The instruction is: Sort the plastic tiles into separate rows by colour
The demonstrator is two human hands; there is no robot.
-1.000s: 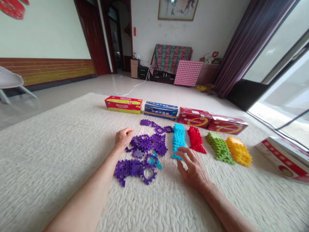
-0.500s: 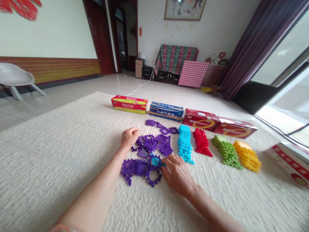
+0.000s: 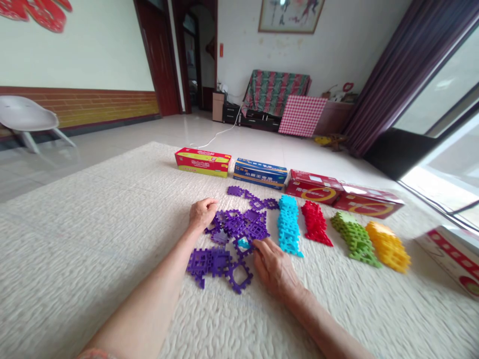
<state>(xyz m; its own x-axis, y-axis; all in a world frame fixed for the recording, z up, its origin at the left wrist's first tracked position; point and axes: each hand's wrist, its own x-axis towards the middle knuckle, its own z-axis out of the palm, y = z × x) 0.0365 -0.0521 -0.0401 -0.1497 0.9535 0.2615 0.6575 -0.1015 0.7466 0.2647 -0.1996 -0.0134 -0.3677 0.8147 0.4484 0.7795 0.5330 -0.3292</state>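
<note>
A loose heap of purple square plastic tiles (image 3: 239, 227) lies on the cream quilted mat (image 3: 93, 234). My left hand (image 3: 202, 213) rests curled at the heap's left edge, fingers touching the purple tiles. At the heap's right side my right hand (image 3: 273, 267) pinches a single cyan tile (image 3: 244, 244) that lies among the purple ones. To the right run sorted rows: cyan tiles (image 3: 289, 225), red tiles (image 3: 315, 223), green tiles (image 3: 355, 237) and yellow tiles (image 3: 389, 247).
Behind the tiles stand several boxes in a line: a red-yellow box (image 3: 202, 162), a blue box (image 3: 260, 173), a red box (image 3: 313, 186) and another red box (image 3: 368, 201). A white-red box (image 3: 449, 254) lies at the right. A white chair (image 3: 28, 117) is far left.
My right hand moved left from the cyan row into the purple heap and closed its fingers on the lone cyan tile. The left hand stayed put. The view shifted slightly.
</note>
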